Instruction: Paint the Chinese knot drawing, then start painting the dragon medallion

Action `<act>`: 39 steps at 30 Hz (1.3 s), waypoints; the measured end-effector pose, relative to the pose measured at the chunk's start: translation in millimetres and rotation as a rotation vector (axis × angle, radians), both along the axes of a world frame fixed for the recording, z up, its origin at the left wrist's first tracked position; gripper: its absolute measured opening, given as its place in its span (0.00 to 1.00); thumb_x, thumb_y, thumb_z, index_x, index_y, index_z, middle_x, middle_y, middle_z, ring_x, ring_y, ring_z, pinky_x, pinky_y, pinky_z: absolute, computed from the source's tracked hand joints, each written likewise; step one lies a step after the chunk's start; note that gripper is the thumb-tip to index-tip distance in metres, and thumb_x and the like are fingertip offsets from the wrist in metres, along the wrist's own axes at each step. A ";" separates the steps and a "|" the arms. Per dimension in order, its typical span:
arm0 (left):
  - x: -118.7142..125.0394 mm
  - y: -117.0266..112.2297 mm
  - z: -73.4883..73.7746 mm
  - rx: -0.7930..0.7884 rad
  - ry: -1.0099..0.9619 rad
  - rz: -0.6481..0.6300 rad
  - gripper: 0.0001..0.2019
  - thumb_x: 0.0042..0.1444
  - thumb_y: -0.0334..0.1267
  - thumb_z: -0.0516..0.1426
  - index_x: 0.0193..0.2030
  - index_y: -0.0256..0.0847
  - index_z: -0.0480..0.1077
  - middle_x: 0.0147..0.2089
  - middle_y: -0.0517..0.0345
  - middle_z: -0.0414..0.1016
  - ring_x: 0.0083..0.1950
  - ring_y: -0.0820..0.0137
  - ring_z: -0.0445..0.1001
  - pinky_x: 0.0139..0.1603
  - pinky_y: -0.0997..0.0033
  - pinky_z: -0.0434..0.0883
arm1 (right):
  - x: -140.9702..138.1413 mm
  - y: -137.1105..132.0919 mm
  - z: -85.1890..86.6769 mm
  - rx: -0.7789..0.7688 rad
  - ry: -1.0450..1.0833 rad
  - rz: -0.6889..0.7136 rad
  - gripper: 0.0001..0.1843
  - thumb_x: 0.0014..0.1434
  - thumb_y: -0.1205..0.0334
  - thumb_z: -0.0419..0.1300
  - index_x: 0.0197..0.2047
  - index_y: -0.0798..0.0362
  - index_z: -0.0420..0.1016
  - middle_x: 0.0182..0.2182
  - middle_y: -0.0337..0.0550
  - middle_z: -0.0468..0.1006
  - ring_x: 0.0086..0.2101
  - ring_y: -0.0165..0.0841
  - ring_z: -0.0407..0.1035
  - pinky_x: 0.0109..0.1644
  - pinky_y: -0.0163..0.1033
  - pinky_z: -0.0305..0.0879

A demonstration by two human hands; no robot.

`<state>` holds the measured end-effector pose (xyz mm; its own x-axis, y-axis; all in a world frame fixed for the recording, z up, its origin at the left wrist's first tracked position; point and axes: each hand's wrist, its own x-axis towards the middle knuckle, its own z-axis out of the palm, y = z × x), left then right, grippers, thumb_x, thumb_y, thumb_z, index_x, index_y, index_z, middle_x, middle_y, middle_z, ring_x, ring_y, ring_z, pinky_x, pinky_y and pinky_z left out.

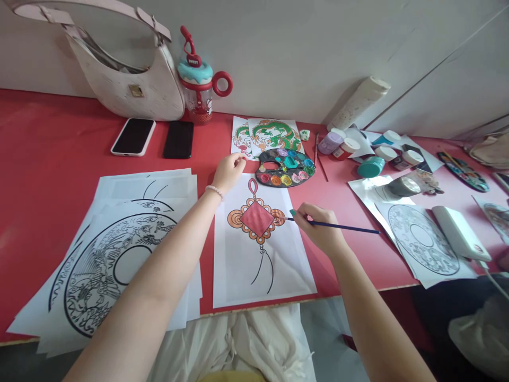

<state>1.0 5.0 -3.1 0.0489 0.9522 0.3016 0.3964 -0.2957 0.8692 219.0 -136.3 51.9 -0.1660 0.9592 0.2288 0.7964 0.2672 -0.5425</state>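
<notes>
Matt paper sheet (258, 254); glossy wet paint on palette (285, 168), probably plastic; smooth red tabletop (47, 143).

Left hand (229, 171) curled, right hand (319, 227) pinched

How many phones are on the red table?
2: a phone in a pale case in front of the handbag, and a black phone beside it. Others may be hidden.

We are finding bare red table (47, 154) lying open far left. Right of the knot sheet (258, 265), the brush (342, 227) is crossing the gap; the palette (284, 167) and paint jars (369, 159) are crowding the back.
</notes>
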 end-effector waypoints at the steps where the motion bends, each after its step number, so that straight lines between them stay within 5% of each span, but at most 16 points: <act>1: 0.0 0.0 0.1 0.002 0.000 0.000 0.07 0.56 0.33 0.51 0.35 0.40 0.70 0.26 0.60 0.69 0.27 0.73 0.65 0.28 0.73 0.61 | 0.2 0.0 0.3 0.003 0.001 0.001 0.17 0.55 0.61 0.52 0.18 0.51 0.51 0.16 0.35 0.55 0.19 0.25 0.49 0.23 0.33 0.49; 39: -0.3 -1.9 3.2 -0.013 0.003 -0.009 0.07 0.56 0.32 0.51 0.35 0.38 0.71 0.25 0.61 0.67 0.25 0.74 0.64 0.28 0.73 0.61 | 1.4 -11.9 1.7 0.021 0.052 0.066 0.15 0.54 0.65 0.52 0.19 0.52 0.52 0.16 0.33 0.56 0.19 0.24 0.49 0.23 0.31 0.49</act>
<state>0.7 3.1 0.1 0.0584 0.9554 0.2894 0.3959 -0.2883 0.8719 220.4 -148.2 53.6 -0.2157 0.9416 0.2586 0.7479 0.3296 -0.5762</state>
